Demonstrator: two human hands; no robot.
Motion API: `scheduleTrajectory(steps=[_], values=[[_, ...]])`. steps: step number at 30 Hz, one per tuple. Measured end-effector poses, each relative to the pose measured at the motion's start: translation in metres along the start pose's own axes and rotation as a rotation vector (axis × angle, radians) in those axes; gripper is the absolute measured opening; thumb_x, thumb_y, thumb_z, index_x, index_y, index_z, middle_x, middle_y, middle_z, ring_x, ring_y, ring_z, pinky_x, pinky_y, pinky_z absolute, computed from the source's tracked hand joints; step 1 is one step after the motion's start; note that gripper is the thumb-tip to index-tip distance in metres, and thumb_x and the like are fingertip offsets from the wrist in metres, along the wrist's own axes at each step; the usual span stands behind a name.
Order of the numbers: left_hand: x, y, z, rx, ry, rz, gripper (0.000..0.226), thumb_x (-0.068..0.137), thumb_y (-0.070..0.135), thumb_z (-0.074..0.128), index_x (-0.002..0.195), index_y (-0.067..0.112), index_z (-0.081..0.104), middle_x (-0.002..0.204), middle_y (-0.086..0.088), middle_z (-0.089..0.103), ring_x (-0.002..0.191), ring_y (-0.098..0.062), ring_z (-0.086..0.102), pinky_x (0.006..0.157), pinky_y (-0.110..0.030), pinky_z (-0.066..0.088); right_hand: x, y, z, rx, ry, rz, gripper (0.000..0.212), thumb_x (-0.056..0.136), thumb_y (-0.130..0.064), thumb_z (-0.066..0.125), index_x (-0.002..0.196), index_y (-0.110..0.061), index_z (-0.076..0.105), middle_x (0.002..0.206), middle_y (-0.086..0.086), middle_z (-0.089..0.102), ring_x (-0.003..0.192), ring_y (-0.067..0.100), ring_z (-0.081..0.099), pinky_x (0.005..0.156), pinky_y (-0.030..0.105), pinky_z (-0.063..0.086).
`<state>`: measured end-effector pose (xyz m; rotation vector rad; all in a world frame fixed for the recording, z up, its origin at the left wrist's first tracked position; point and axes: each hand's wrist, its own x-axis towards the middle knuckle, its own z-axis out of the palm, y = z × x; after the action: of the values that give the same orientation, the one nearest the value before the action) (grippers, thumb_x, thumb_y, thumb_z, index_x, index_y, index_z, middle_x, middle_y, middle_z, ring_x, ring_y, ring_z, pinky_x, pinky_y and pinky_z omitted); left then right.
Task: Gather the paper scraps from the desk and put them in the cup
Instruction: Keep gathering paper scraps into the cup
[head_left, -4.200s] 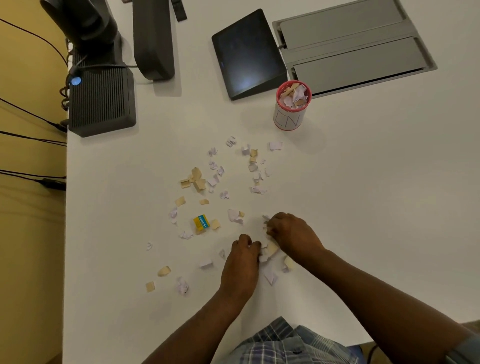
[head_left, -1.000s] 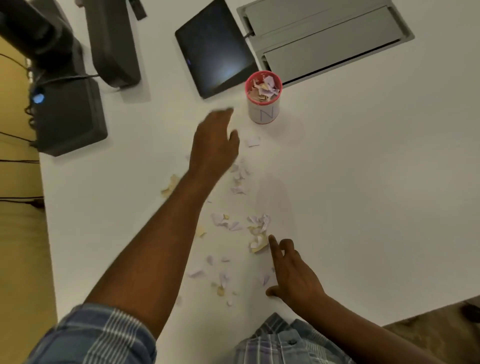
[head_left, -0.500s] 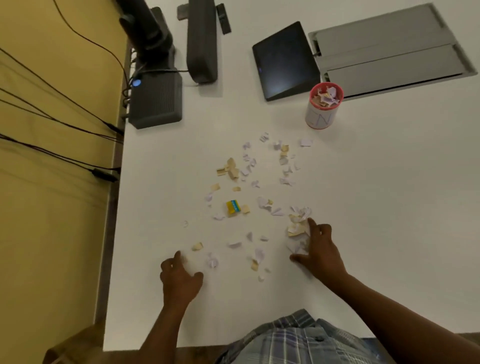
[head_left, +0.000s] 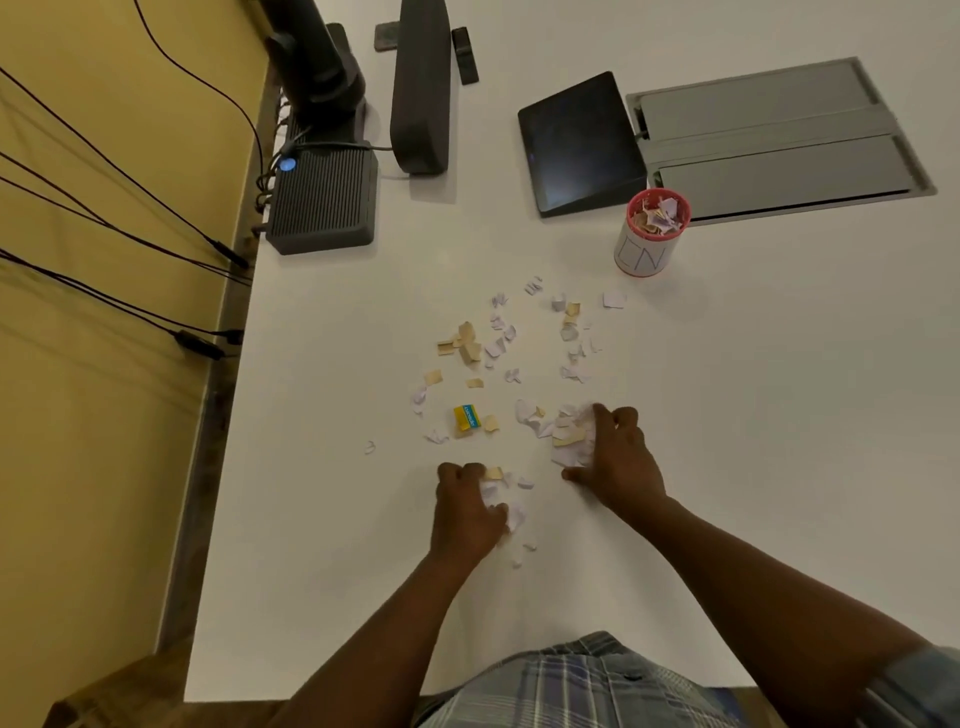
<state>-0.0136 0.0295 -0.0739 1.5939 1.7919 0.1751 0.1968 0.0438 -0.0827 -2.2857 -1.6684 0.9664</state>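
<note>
Your left hand (head_left: 467, 512) is curled on the white worktop (head_left: 753, 415), fingers bent around a few white paper scraps (head_left: 511, 358) at its near edge. Your right hand (head_left: 618, 462) is cupped half-closed against a small pile of white and tan scraps. More scraps lie scattered beyond both hands, with one yellow-and-blue piece (head_left: 466, 420) among them. The one red-rimmed cup (head_left: 647, 234), already heaped with scraps, stands well beyond, beside a dark tablet (head_left: 579, 140) and a grey cable hatch (head_left: 779, 137); nothing stands between.
</note>
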Motion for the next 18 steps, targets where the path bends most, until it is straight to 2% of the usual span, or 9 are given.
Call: scheduleTrajectory(steps=[2, 4, 6, 8, 10, 12, 14, 16, 18], values=[[0.002, 0.009, 0.005, -0.005, 0.018, 0.052, 0.053, 0.075, 0.023, 0.076, 0.122, 0.016, 0.053, 0.119, -0.004, 0.043, 0.107, -0.020, 0.056, 0.086, -0.022, 0.048, 0.006, -0.001, -0.002, -0.048, -0.017, 0.027, 0.114, 0.061, -0.047, 0.084, 0.146, -0.017, 0.014, 0.138, 0.011, 0.023, 0.121, 0.032, 0.037, 0.084, 0.042, 0.051], [0.003, 0.016, 0.006, -0.004, 0.071, 0.079, 0.052, 0.076, 0.029, 0.076, 0.122, 0.020, 0.052, 0.120, -0.001, 0.045, 0.109, -0.019, 0.055, 0.082, -0.022, 0.049, 0.012, -0.002, -0.004, -0.074, -0.041, 0.016, 0.117, 0.062, -0.049, 0.083, 0.147, -0.017, 0.011, 0.142, 0.010, 0.019, 0.125, 0.032, 0.034, 0.087, 0.042, 0.050], [0.005, 0.017, 0.003, 0.067, 0.057, 0.056, 0.072, 0.069, 0.043, 0.079, 0.130, 0.024, 0.045, 0.125, -0.001, 0.041, 0.114, -0.019, 0.050, 0.084, -0.029, 0.051, 0.016, -0.005, -0.005, -0.096, -0.067, -0.032, 0.112, 0.065, -0.046, 0.082, 0.148, -0.018, 0.012, 0.142, 0.009, 0.020, 0.124, 0.031, 0.035, 0.087, 0.041, 0.050], [0.004, 0.012, 0.000, 0.191, -0.063, 0.001, 0.098, 0.058, 0.055, 0.081, 0.138, 0.028, 0.032, 0.130, -0.003, 0.034, 0.117, -0.022, 0.043, 0.087, -0.033, 0.048, 0.020, -0.008, -0.003, -0.145, -0.099, -0.104, 0.102, 0.069, -0.042, 0.080, 0.147, -0.019, 0.018, 0.140, 0.009, 0.022, 0.121, 0.030, 0.037, 0.086, 0.040, 0.050], [-0.001, 0.006, 0.002, 0.283, -0.176, -0.007, 0.110, 0.053, 0.058, 0.082, 0.141, 0.030, 0.022, 0.129, -0.004, 0.029, 0.117, -0.023, 0.040, 0.088, -0.031, 0.046, 0.022, -0.011, 0.001, -0.167, -0.112, -0.173, 0.087, 0.074, -0.038, 0.077, 0.143, -0.019, 0.028, 0.137, 0.008, 0.027, 0.117, 0.028, 0.040, 0.084, 0.040, 0.051], [-0.007, 0.002, 0.009, 0.282, -0.193, 0.026, 0.105, 0.058, 0.054, 0.082, 0.141, 0.032, 0.022, 0.126, -0.003, 0.029, 0.115, -0.022, 0.041, 0.088, -0.028, 0.046, 0.022, -0.013, 0.004, -0.182, -0.124, -0.259, 0.072, 0.080, -0.034, 0.073, 0.139, -0.019, 0.035, 0.133, 0.008, 0.032, 0.114, 0.026, 0.042, 0.082, 0.037, 0.052], [-0.011, 0.001, 0.017, 0.231, -0.137, 0.081, 0.093, 0.065, 0.043, 0.082, 0.138, 0.033, 0.027, 0.123, -0.001, 0.030, 0.114, -0.020, 0.044, 0.086, -0.024, 0.049, 0.020, -0.018, 0.008, -0.243, -0.157, -0.353, 0.063, 0.084, -0.030, 0.068, 0.138, -0.019, 0.036, 0.132, 0.007, 0.033, 0.112, 0.025, 0.043, 0.078, 0.036, 0.052], [-0.014, 0.004, 0.024, 0.189, -0.072, 0.095, 0.087, 0.070, 0.034, 0.081, 0.138, 0.033, 0.027, 0.125, 0.000, 0.029, 0.116, -0.019, 0.043, 0.086, -0.023, 0.050, 0.019, -0.023, 0.011, -0.296, -0.190, -0.381, 0.068, 0.085, -0.029, 0.068, 0.140, -0.019, 0.031, 0.135, 0.008, 0.030, 0.115, 0.026, 0.041, 0.076, 0.037, 0.053], [-0.014, 0.010, 0.028, 0.144, -0.025, 0.078, 0.090, 0.073, 0.029, 0.079, 0.144, 0.031, 0.023, 0.131, 0.000, 0.023, 0.121, -0.018, 0.038, 0.089, -0.023, 0.047, 0.018, -0.030, 0.013, -0.331, -0.210, -0.369, 0.082, 0.084, -0.031, 0.069, 0.147, -0.022, 0.017, 0.143, 0.009, 0.023, 0.121, 0.028, 0.036, 0.076, 0.038, 0.054]])
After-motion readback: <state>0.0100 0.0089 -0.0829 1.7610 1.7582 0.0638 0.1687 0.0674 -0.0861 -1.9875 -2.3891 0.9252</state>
